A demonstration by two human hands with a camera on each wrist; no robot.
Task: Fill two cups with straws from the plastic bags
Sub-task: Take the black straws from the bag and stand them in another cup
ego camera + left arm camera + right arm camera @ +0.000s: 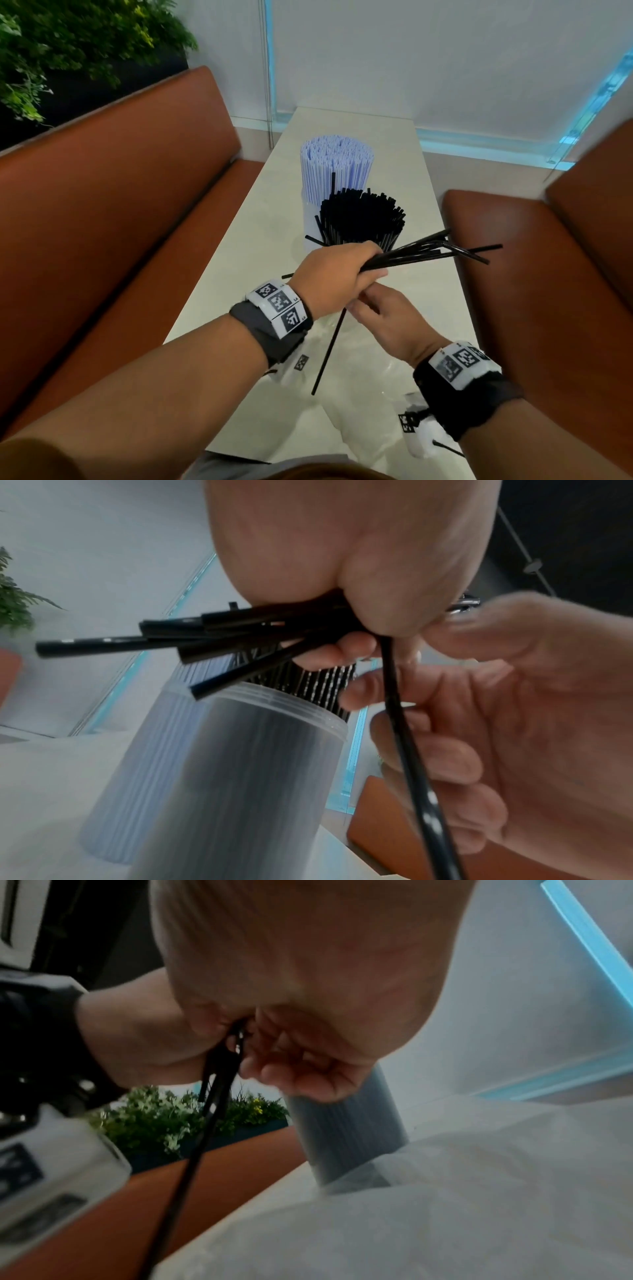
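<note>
Two clear cups stand in a row on the table. The far cup (337, 164) is packed with white straws, and the near cup (363, 219) (257, 764) holds black ones. Just in front of the near cup, my left hand (339, 274) (342, 561) grips a loose bunch of black straws (428, 250) (222, 637) that fans out to the right. A single black straw (329, 353) (404, 737) hangs down from that grip. My right hand (380, 315) (301, 1056) is right under the left, its curled fingers around the hanging straw's top.
Crumpled clear plastic bags (363, 404) (445, 1204) lie on the pale table (274, 222) under my hands. Orange benches flank the table on the left (120, 205) and right (531, 274). A plant (68, 41) stands behind the left bench, and a wall closes the far end.
</note>
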